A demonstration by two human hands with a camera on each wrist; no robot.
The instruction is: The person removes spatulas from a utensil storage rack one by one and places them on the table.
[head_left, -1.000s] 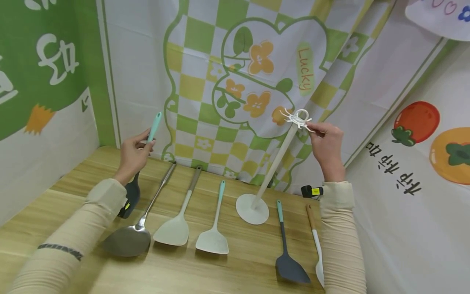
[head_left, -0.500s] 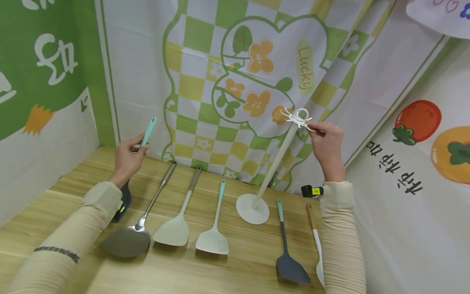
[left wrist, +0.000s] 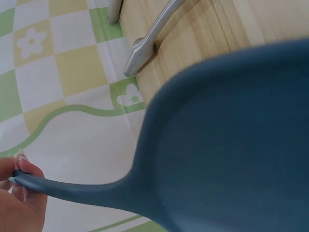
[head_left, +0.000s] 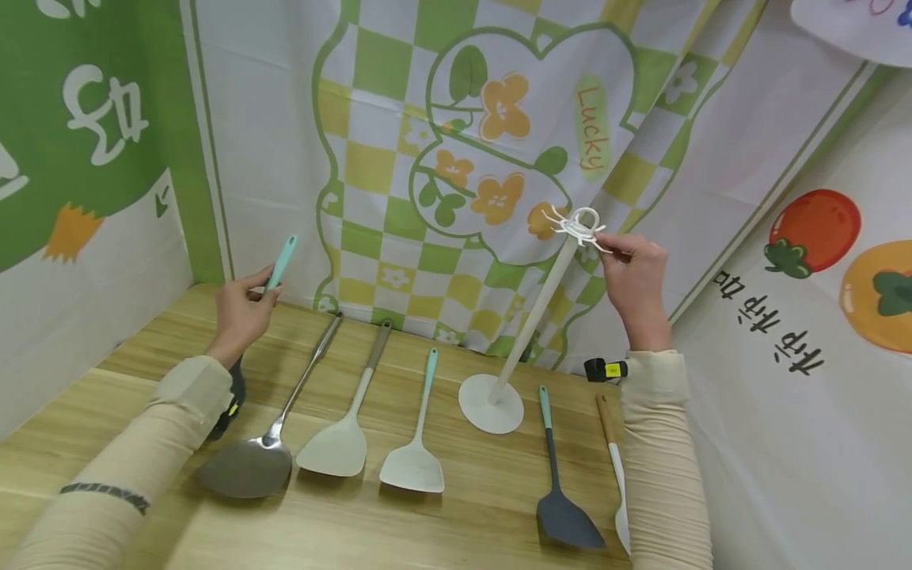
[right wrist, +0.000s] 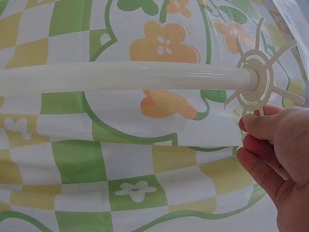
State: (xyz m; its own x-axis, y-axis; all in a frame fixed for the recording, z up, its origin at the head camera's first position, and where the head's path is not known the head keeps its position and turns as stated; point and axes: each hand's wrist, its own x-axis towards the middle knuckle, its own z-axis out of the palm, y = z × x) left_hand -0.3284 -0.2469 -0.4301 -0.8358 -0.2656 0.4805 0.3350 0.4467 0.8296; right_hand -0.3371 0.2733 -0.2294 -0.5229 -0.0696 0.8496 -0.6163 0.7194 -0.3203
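My left hand (head_left: 244, 315) grips a spatula by its teal handle (head_left: 283, 261), whose top end sticks up above the fingers. Its wide dark blue-grey blade (left wrist: 231, 140) fills much of the left wrist view; in the head view the wrist and sleeve hide most of it. With thumb and fingertips, my right hand (head_left: 636, 277) pinches one hook of a white utensil stand. The stand's crown of hooks (right wrist: 256, 82) tops a straight pole (head_left: 537, 317), which rises from a round base (head_left: 490, 405) on the wooden table.
Along the table (head_left: 470, 507) lie a steel turner (head_left: 249, 467), a beige turner (head_left: 335, 450), a smaller pale turner (head_left: 413, 467) with a teal handle, a dark grey turner (head_left: 568, 518) and a white utensil (head_left: 617, 467) with a wooden handle. A checked curtain (head_left: 378, 237) hangs behind.
My left hand has moved left and slightly down, carrying the spatula toward the table's left side. The right hand keeps its pinch on the hook, and the stand stays put.
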